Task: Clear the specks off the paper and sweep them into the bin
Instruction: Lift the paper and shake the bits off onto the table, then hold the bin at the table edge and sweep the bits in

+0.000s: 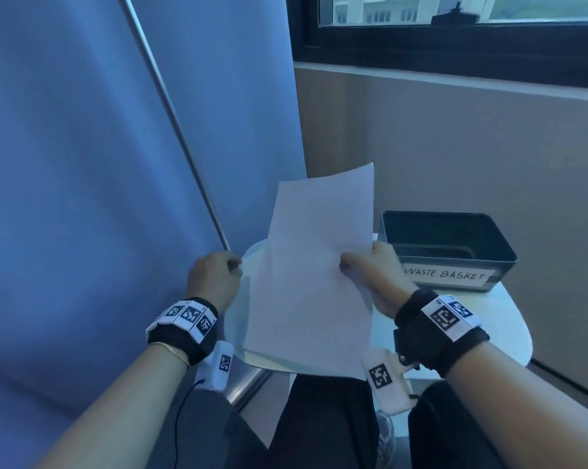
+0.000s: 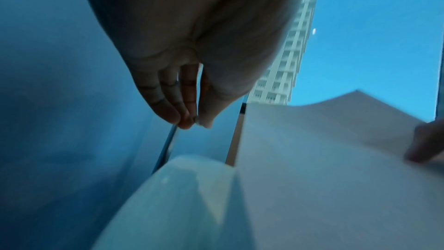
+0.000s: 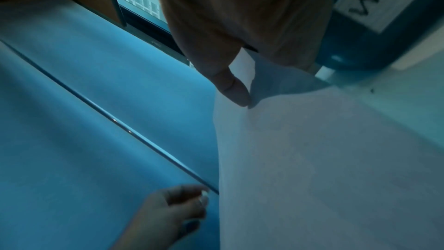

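Centre frame: right hand (image 1: 373, 272) pinches paper (image 1: 306, 282) tilted above counter (image 1: 482, 316), bin (image 1: 504, 272) at right; left hand (image 1: 214, 279), apart, fingertips (image 2: 174, 115) pinched, contents unclear.

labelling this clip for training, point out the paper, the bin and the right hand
paper (image 1: 306, 299), head view, middle of the sheet
bin (image 1: 438, 226), head view, far inner wall
right hand (image 1: 377, 275), head view, back of the hand

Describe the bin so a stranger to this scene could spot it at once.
Under the window stands a white table. The bin sits on its far right: a dark open box, the only thing labelled WASTE BASKET.
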